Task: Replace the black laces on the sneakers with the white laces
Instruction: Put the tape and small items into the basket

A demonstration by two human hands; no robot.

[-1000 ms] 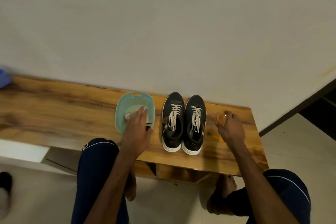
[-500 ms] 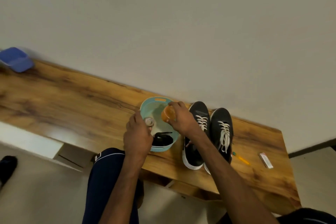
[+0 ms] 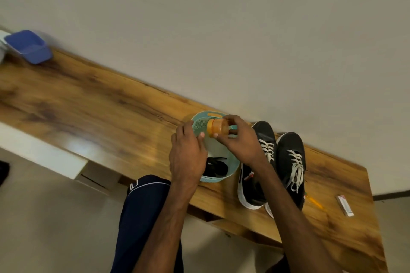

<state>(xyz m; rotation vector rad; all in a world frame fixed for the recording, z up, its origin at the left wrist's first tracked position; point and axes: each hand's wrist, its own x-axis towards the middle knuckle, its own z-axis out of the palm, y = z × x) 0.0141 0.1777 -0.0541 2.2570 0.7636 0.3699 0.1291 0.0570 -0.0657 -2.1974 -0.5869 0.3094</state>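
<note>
Two black sneakers, the left one (image 3: 263,139) and the right one (image 3: 290,157), stand side by side on the wooden table (image 3: 88,106), both threaded with white laces (image 3: 296,166). Left of them sits a teal basket (image 3: 213,115) with black laces (image 3: 216,167) bunched in its near end. My right hand (image 3: 240,142) holds a small orange jar (image 3: 216,127) on its side above the basket. My left hand (image 3: 188,153) hovers just left of the jar with its fingers curled downward, its thumb near the jar's end. What those fingers hold is hidden.
A blue plastic tub (image 3: 28,46) stands at the table's far left, against the wall. Right of the sneakers lie an orange pencil (image 3: 315,202) and a small white-and-red pack (image 3: 345,205). My knee in dark shorts (image 3: 144,206) is under the table's front edge.
My right hand carried the orange jar from right of the sneakers to above the basket. My left hand lifted a small pale round thing out of the basket and met the jar.
</note>
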